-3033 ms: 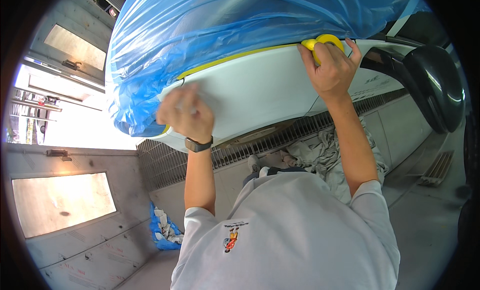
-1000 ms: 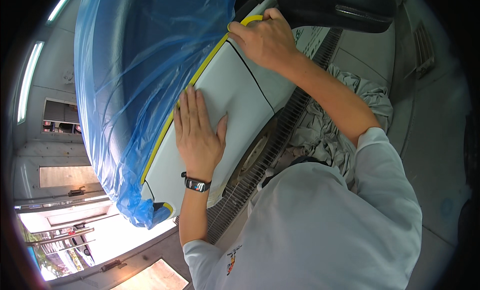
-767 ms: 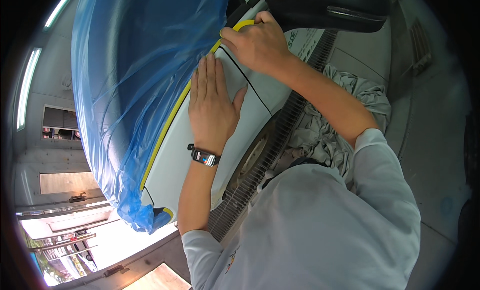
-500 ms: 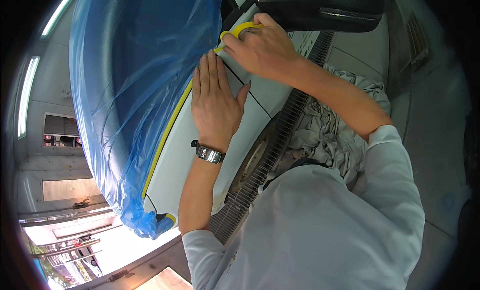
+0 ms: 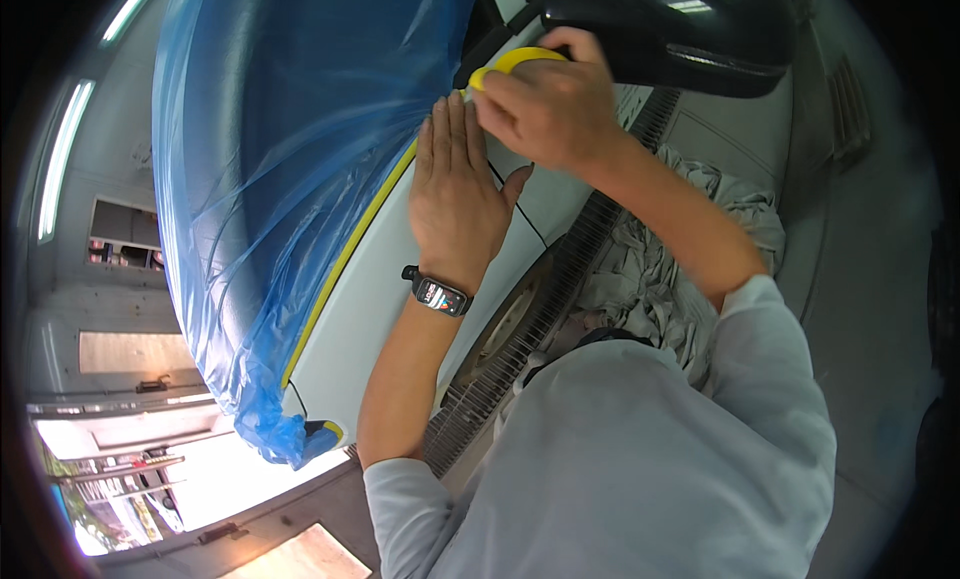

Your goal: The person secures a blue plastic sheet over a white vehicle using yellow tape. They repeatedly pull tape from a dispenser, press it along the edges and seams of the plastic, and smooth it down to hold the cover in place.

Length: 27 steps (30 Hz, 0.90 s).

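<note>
My right hand [image 5: 553, 104] is closed on a roll of yellow masking tape [image 5: 515, 64], near the base of the wing mirror. My left hand [image 5: 458, 189] lies flat with its fingers stretched out, its fingertips just left of the roll on the panel's upper edge. A yellow tape strip [image 5: 348, 259] follows that edge. It borders the translucent blue plastic sheet [image 5: 290, 159] that drapes over the car on the left. Beneath my left hand shows the car's white side panel [image 5: 370, 309]. My right hand is slightly blurred, and its fingertips partly hide the tape's end.
A glossy black wing mirror [image 5: 690, 39] juts out beyond my right hand. Below the panel are a wheel [image 5: 505, 324] and a dark floor grating [image 5: 590, 241]. Crumpled grey cloth [image 5: 625, 289] lies on the floor to the right. A bright doorway [image 5: 220, 479] stands at the lower left.
The view has shifted slightly, so car and hands appear further right. My right hand has turned a little with the tape roll, nearer the left fingertips. My left hand remains flat on the panel.
</note>
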{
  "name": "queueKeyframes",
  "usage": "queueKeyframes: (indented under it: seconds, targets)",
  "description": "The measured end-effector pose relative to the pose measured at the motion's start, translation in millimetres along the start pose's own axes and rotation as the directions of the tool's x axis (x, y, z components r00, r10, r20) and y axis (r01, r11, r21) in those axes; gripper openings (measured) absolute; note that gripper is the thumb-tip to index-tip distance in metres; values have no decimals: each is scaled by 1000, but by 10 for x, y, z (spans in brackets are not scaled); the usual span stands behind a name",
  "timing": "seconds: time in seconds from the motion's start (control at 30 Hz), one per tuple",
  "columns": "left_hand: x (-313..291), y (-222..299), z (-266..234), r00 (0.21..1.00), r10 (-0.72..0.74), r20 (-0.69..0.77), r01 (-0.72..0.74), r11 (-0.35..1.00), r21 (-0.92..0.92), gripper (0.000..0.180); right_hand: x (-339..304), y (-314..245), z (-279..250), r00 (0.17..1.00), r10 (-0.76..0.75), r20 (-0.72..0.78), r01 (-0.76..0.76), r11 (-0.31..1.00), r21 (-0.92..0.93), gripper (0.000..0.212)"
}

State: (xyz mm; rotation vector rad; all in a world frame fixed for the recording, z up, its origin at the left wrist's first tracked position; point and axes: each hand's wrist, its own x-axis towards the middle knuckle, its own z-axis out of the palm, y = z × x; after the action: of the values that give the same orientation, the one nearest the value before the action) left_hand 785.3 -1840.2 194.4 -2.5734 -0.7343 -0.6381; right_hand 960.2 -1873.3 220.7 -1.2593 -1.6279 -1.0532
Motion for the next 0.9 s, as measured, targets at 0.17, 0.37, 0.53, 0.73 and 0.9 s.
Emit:
queueKeyframes:
  seconds: [0.17,0.37,0.53,0.73,0.9]
  targets:
    - [196,33,87,999,22,-24,-23,999,-32,68,-220,-226,-340,999,25,27,-30,979,204,7]
    - [-247,-18,-150,992,-124,33,128,970,-206,83,-812,-366,-717,937,102,335,-260,844,469,13]
    - [-1123,-224,-586,941,-316,118,326,941,-84,93,-1521,-222,-952,756,220,616,-571,682,457,24]
    - [-1917,-400,-951,855,-507,109,492,860,136,87,-1877,-268,-830,529,224,818,-813,411,413,30]
    - [-2310,-444,-1151,776,-628,52,604,766,220,80,-1591,-534,-650,720,-3,694,-610,475,635,15]
